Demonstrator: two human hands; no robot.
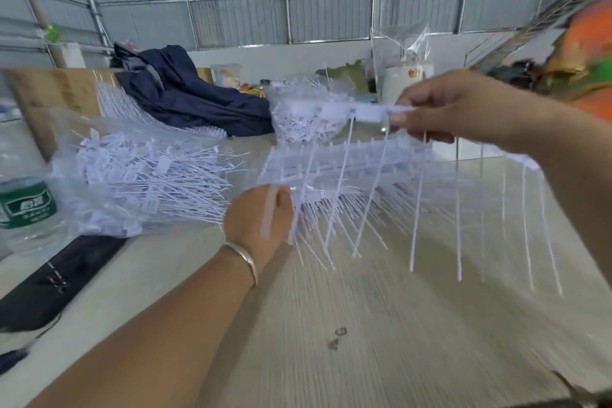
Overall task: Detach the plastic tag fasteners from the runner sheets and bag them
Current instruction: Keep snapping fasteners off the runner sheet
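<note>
Two hands: both working above the tabletop (381,325).
Right hand (453,109): pinching a runner sheet (357,111), fasteners (417,209) dangling.
Left hand (258,219): gripping several strands.
Bag (109,172): lying left, holding loose fasteners.

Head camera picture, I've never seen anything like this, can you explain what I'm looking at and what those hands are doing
This is one picture from a camera worn on a person's head, looking forward and down at their own hands; there is no machine. The right hand holds up a white plastic runner strip with long thin tag fasteners hanging from it like comb teeth. The left hand, lower down, has its grip around a few of those strands. On the table lie more runner sheets, a clear bag heaped with loose fasteners, a dark blue cloth and, at the left edge, a green-labelled bottle. The picture is blurred.
</note>
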